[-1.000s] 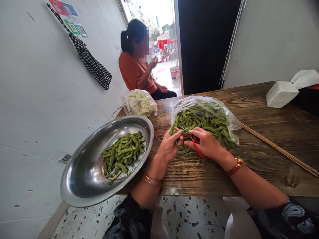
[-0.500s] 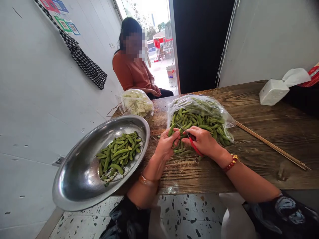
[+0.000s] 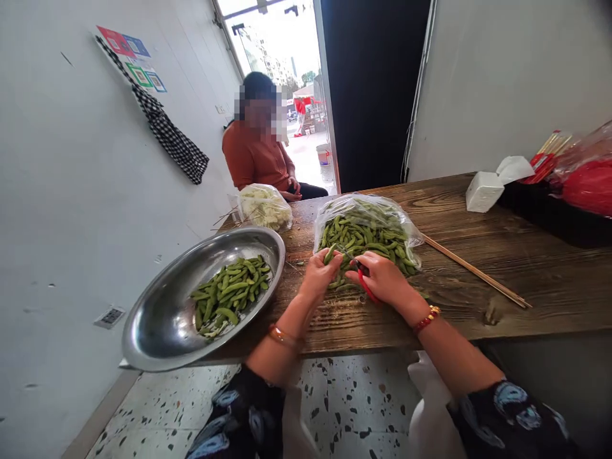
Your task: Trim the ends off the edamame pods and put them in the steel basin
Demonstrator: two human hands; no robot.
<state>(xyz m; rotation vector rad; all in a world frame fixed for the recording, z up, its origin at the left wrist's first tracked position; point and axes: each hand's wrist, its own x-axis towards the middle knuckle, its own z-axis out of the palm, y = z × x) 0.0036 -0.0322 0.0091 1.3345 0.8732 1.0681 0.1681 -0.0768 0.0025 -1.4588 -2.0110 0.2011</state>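
Between the thumb and fingers of my left hand (image 3: 321, 273) is a green soybean pod (image 3: 329, 255), its tip pointing up. My right hand (image 3: 382, 276) is closed round red-handled scissors (image 3: 367, 284), whose dark blades reach left toward the pod. Whether the blades touch the pod I cannot tell. Just beyond both hands lies a clear plastic bag (image 3: 377, 205) full of green pods (image 3: 358, 233), some spilling onto the wood in front. To the left, a large oval steel basin (image 3: 157, 319) holds a heap of pods (image 3: 232, 290).
A bag of pale shredded-looking food (image 3: 264, 207) stands behind the basin on the wooden table (image 3: 459, 268). Long wooden sticks (image 3: 478, 271) lie to the right. Farther right are a tissue pack (image 3: 484, 191) and red packages (image 3: 590, 185). A person in orange (image 3: 258, 159) sits beyond the table.
The view has tilted up and turned slightly right, bringing the red packages into sight. My hands keep nearly the same hold on the pod and scissors.
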